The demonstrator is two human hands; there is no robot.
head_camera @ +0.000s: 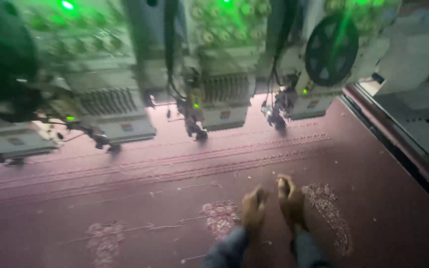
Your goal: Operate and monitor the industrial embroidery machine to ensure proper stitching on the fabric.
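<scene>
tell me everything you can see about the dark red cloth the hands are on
The dark red cloth lies flat and taut under a row of embroidery machine heads, filling most of the view. Long stitched bands in pale pink run across it below the heads, and leaf-shaped pink motifs sit nearer the person. Loose thread ends lie scattered on it. The left hand and right hand, fingers curled, press on it between two motifs. Its right edge meets a dark frame rail.

Three embroidery machine heads [224, 94] with green lights [67, 5] stand behind.
</scene>
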